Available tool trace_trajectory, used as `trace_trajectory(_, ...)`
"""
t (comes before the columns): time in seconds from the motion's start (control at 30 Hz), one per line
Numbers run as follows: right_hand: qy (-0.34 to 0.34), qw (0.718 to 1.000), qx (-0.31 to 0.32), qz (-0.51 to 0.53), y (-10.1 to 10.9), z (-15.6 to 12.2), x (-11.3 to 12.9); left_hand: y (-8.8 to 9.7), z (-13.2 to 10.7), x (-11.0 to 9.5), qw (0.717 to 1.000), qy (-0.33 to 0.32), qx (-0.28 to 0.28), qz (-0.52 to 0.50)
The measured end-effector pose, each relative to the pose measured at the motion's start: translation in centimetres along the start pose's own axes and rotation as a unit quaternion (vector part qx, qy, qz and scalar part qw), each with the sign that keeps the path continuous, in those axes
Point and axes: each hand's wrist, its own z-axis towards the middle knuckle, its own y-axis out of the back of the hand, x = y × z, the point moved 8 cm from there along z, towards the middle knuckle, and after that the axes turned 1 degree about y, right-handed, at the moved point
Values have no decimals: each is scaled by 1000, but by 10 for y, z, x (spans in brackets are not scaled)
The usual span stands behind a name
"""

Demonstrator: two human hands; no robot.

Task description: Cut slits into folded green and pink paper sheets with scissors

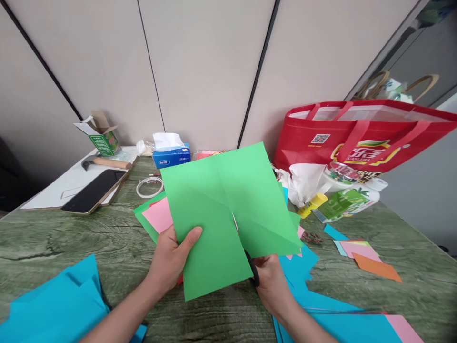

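Note:
A creased green paper sheet (pixel 221 209) is held up above the green table (pixel 71 238). My left hand (pixel 171 259) grips its lower left edge, thumb on the front. My right hand (pixel 273 281) is closed on black-handled scissors (pixel 252 267), whose blades run up into a cut from the sheet's lower edge. Most of the scissors are hidden behind the paper.
Blue paper sheets (pixel 57 305) lie at front left and blue paper (pixel 321 305) at front right. Pink paper (pixel 159 214), orange paper (pixel 378 267), a glue stick (pixel 312 205), a tissue box (pixel 171 155), a phone (pixel 93 190), a hammer (pixel 107 163) and a red bag (pixel 364 138) surround them.

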Motion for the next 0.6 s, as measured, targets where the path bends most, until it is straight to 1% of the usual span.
trace_trajectory(0.3, 21, 999, -24, -5, 5, 2, 2, -1, 1, -1, 1000, 3, 4, -8)
trace_trajectory(0.6, -2, 999, -37, 5, 9, 2, -5, -4, -2, -3, 999, 25, 5, -32)
